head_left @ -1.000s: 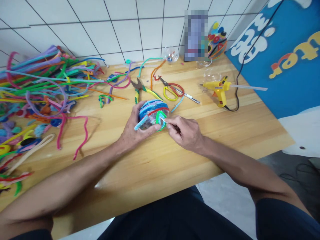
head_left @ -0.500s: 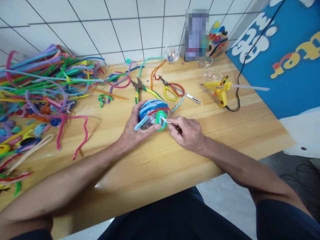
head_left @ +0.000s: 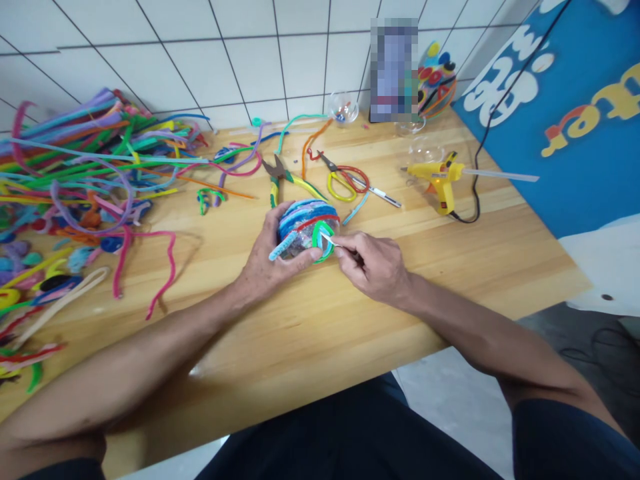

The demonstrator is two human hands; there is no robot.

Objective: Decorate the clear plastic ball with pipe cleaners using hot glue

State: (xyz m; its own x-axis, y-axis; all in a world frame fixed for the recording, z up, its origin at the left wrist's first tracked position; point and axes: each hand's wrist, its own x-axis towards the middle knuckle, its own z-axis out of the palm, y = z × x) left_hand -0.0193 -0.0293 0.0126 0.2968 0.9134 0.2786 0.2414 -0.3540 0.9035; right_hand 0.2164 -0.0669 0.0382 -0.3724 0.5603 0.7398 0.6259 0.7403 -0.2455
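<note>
A clear ball (head_left: 306, 220) wrapped on top in blue and purple pipe cleaners, with a red band below them, rests in my left hand (head_left: 270, 250). My left fingers curl round its far side and the thumb presses near a green pipe cleaner ring (head_left: 316, 233) on its front. A light blue pipe cleaner (head_left: 283, 247) sticks out at the ball's left. Between thumb and fingers, my right hand (head_left: 373, 265) pinches a thin white strip (head_left: 338, 243) whose tip meets the ring. Whether the strip is stiff or soft I cannot tell.
Behind the ball lie pliers (head_left: 280, 175), scissors (head_left: 345, 180) and a craft knife (head_left: 383, 193). A yellow glue gun (head_left: 443, 177) with its cord is at the right. Heaped pipe cleaners (head_left: 85, 153) cover the left side. Clear half-balls (head_left: 343, 107) and a pixelated panel stand along the wall.
</note>
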